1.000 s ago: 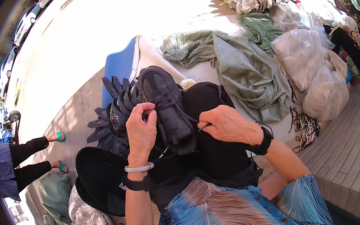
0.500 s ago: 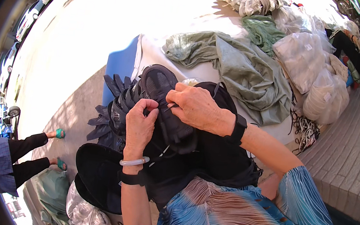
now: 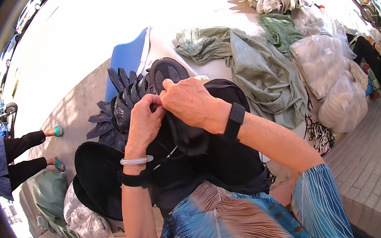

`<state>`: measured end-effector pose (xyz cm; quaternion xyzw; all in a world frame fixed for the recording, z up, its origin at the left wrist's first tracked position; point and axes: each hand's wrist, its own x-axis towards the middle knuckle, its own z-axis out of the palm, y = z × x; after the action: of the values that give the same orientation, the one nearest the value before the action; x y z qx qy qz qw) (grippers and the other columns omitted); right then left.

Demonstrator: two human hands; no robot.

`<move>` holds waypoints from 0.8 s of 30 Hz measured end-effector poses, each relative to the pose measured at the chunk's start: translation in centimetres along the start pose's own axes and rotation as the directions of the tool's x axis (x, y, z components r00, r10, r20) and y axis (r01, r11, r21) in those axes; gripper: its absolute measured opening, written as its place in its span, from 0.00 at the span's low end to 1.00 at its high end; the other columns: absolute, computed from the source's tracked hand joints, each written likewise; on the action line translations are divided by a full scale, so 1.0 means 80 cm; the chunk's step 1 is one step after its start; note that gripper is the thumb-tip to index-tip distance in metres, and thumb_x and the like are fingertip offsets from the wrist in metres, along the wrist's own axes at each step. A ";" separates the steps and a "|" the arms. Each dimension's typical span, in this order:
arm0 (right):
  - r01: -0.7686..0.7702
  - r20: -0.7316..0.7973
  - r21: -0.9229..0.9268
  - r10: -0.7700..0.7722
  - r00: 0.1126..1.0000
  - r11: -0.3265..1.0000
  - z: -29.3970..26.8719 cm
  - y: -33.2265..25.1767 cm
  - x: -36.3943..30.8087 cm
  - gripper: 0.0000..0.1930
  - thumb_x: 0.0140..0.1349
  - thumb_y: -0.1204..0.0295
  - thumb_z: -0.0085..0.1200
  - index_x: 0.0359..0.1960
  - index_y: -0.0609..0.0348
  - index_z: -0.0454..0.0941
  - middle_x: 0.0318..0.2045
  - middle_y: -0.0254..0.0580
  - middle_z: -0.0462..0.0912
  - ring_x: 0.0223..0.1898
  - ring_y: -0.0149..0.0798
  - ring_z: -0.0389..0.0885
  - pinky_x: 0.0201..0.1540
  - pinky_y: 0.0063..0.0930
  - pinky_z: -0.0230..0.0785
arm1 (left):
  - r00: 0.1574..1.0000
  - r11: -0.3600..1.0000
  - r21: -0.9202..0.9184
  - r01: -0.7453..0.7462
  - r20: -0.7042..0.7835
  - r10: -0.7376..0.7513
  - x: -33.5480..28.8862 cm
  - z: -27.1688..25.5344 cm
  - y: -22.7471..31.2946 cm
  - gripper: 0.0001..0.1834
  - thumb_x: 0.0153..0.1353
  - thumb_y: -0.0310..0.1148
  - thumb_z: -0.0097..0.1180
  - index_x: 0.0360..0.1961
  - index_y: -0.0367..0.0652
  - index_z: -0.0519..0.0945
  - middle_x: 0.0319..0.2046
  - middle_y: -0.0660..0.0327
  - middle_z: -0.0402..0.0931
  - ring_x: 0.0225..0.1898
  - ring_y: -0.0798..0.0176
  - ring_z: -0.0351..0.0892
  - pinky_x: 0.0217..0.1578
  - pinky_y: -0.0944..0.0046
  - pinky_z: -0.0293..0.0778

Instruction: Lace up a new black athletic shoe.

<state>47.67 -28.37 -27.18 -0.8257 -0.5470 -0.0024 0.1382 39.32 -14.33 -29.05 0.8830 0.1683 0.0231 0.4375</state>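
Observation:
A black shoe (image 3: 170, 72) with a mesh toe lies on my lap, its toe pointing away from me. My left hand (image 3: 146, 116) is closed, thumb and forefinger pinched at the left edge of the shoe's lacing area. From the right, my right hand (image 3: 193, 103) reaches across the shoe, fingers bent in a pinch that touches the left fingertips. The black lace in the right fingers is mostly hidden by that hand now. A row of stacked black shoe uppers (image 3: 121, 106) fans out just left of the shoe.
Black cloth (image 3: 237, 164) covers my lap, and a black rounded item (image 3: 97, 174) sits to its left. Ahead lies a grey-green sheet (image 3: 263, 75). Stuffed clear bags (image 3: 321, 63) and a lace bundle (image 3: 321, 136) are at right, beside a slatted bench (image 3: 374, 154). People are at both sides.
My right hand has moved left and turned over the shoe, closing the gap to my left fingers. The lace that showed at its fingertips is now covered. The whole view has shifted slightly.

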 end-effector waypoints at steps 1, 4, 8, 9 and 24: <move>-0.002 0.008 0.000 0.002 1.000 1.000 0.002 0.002 -0.001 0.05 0.51 0.75 0.56 0.27 0.64 0.76 0.31 0.47 0.76 0.27 0.50 0.81 0.30 0.43 0.74 | 1.000 1.000 -0.006 0.004 0.004 -0.004 -0.001 0.003 -0.003 0.08 0.55 0.26 0.59 0.35 0.35 0.79 0.27 0.54 0.79 0.31 0.59 0.79 0.36 0.63 0.73; 0.018 -0.044 0.113 -0.013 0.999 0.993 0.010 -0.001 0.007 0.07 0.50 0.73 0.55 0.27 0.65 0.75 0.32 0.50 0.77 0.31 0.52 0.81 0.33 0.43 0.73 | 0.999 0.998 -0.059 0.001 -0.049 -0.004 -0.012 -0.011 -0.011 0.08 0.55 0.24 0.59 0.36 0.35 0.79 0.27 0.57 0.80 0.29 0.64 0.77 0.35 0.65 0.73; -0.142 0.061 0.549 0.130 0.990 0.823 0.016 0.036 -0.008 0.11 0.48 0.70 0.52 0.29 0.67 0.76 0.30 0.56 0.77 0.37 0.57 0.77 0.42 0.45 0.68 | 1.000 0.990 -0.141 -0.025 -0.006 0.024 -0.003 0.004 0.000 0.08 0.55 0.24 0.60 0.38 0.36 0.80 0.29 0.63 0.79 0.31 0.71 0.74 0.35 0.69 0.71; -0.137 0.061 0.551 0.124 0.990 0.823 0.018 0.036 -0.008 0.11 0.48 0.70 0.52 0.29 0.67 0.76 0.30 0.56 0.77 0.37 0.57 0.77 0.42 0.45 0.68 | 0.999 0.989 -0.149 0.007 0.033 -0.002 -0.002 0.003 0.004 0.09 0.56 0.24 0.60 0.39 0.37 0.80 0.31 0.65 0.79 0.34 0.74 0.73 0.37 0.71 0.70; -0.106 -0.021 0.562 0.143 0.990 0.820 0.015 0.030 -0.010 0.07 0.52 0.75 0.52 0.31 0.66 0.76 0.29 0.52 0.77 0.34 0.54 0.77 0.38 0.41 0.69 | 0.951 0.953 0.144 -0.268 -0.116 0.285 -0.010 0.025 0.005 0.09 0.56 0.21 0.51 0.38 0.37 0.67 0.36 0.45 0.68 0.36 0.38 0.74 0.35 0.47 0.73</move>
<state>49.32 -29.72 -29.00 -0.7825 -0.4641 0.1409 0.3904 39.07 -16.29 -29.89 0.9202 0.0732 0.1335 0.3606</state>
